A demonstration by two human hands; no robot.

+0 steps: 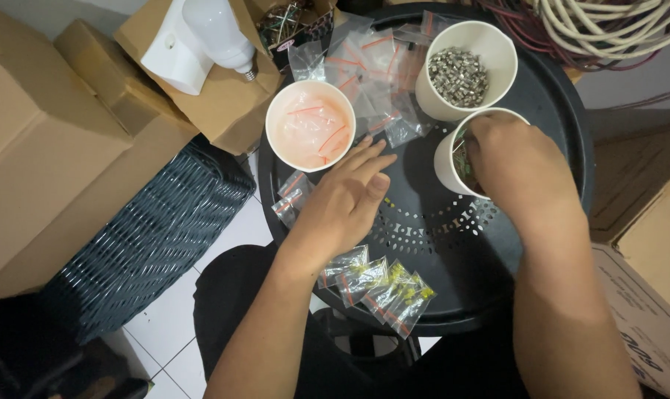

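My left hand [346, 199] lies flat, fingers apart, on a round black perforated tray [438, 222], just below a white paper cup [310, 125] filled with small clear zip bags. My right hand [519, 170] reaches its fingers into another white paper cup [447, 155]; what the fingers hold inside is hidden. A third white cup [464, 70] behind it is full of small grey metal parts. Several small filled zip bags [383, 288] with yellow bits lie at the tray's near edge. Empty zip bags [372, 66] lie scattered at the back.
Cardboard boxes [46, 140] stand at the left, with a white bulb [216, 33] on one. A dark woven basket [157, 229] sits beside the tray. Coiled cables [608, 29] lie at the top right, another cardboard box [645, 295] at the right.
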